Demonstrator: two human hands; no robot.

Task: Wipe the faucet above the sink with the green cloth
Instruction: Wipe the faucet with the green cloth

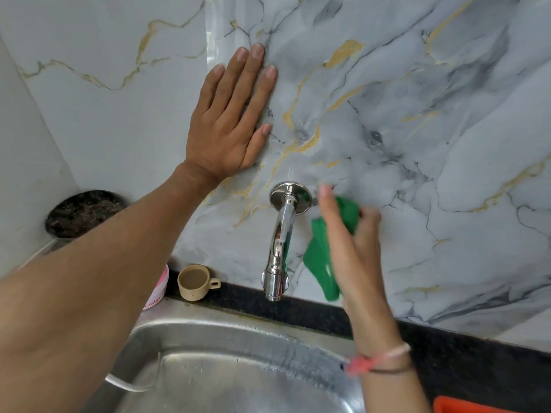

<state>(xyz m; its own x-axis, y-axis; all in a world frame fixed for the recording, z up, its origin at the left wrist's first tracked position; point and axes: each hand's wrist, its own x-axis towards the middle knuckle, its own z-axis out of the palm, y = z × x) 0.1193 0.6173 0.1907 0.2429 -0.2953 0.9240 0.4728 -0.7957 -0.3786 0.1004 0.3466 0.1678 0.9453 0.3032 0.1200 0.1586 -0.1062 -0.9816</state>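
A chrome faucet [280, 242] juts from the marble wall above a steel sink [214, 353], its round base plate at the top and its spout pointing down. My right hand [351, 248] is just right of the faucet, blurred, shut on the green cloth [320, 257], which hangs beside the spout without clearly touching it. My left hand [229, 120] lies flat on the wall up and left of the faucet, fingers spread, holding nothing.
A small beige cup [195, 281] and a pink container [159, 289] stand on the black counter ledge left of the faucet. A dark round object [82, 213] sits in the left corner. An orange item [477, 405] shows at the bottom right.
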